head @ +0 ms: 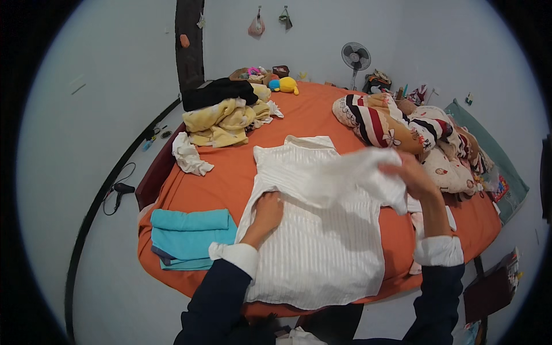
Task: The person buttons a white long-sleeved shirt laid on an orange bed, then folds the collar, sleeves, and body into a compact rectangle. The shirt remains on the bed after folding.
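Note:
A white striped shirt [315, 254] lies spread on the orange-sheeted bed [224, 181], collar towards the far side. My left hand [268, 211] rests on its left part with fingers curled at a fold of the cloth; the fingertips are hidden. Raised above the shirt's right side, my right hand [407, 174] grips a white sleeve [379, 172], which is blurred and stretches across the chest. Left of the shirt sits a folded turquoise garment [189, 237] with a dark trim.
Yellow fleece cloth [220, 120] and a black garment [220, 94] are heaped at the far left, beside a crumpled white cloth [189, 157]. A patterned quilt [388, 120] is bunched at the right. A fan [355, 56] stands behind the bed; a hair dryer [123, 189] lies on the floor.

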`<state>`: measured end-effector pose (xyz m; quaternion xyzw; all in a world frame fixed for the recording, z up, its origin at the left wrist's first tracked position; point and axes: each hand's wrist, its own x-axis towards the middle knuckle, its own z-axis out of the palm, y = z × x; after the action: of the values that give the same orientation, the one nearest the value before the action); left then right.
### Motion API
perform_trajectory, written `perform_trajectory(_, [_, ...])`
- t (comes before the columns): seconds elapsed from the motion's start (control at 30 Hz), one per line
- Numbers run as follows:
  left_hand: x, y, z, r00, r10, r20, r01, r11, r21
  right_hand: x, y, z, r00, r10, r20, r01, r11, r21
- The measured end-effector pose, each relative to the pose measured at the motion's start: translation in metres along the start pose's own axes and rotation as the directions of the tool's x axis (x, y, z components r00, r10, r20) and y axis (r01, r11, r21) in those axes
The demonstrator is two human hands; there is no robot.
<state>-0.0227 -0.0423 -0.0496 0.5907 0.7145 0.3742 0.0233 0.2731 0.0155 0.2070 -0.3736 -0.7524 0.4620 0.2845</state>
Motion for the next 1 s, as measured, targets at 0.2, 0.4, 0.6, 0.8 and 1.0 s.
perform_trajectory(0.2, [0.028, 0.056, 0.012, 0.966, -0.053, 0.252, 0.002, 0.979, 0.202, 0.018, -0.101, 0.04, 0.96, -0.278, 0.018, 0.23, 0.83, 0.509])
perform_trajectory(0.4, [0.07, 0.029, 0.019, 0.999, -0.033, -0.032, 0.039, 0.973, 0.228, 0.03, -0.129, 0.055, 0.866, -0.473, 0.158, 0.256, 0.694, 0.673])
perform_trajectory(0.6, [0.095, -0.056, 0.045, 0.946, -0.244, -0.216, 0.262, 0.963, 0.061, 0.046, -0.128, 0.095, 0.76, -0.579, 0.297, 0.271, 0.696, 0.665])
perform_trajectory(0.8, [0.096, -0.077, 0.052, 0.919, -0.327, -0.221, 0.334, 0.943, -0.005, 0.028, -0.105, 0.108, 0.772, -0.428, 0.469, 0.244, 0.882, 0.404])
perform_trajectory(1.0, [0.094, -0.082, 0.041, 0.922, -0.33, -0.203, 0.336, 0.942, -0.006, 0.022, -0.058, 0.072, 0.968, -0.251, -0.005, 0.199, 0.756, 0.623])
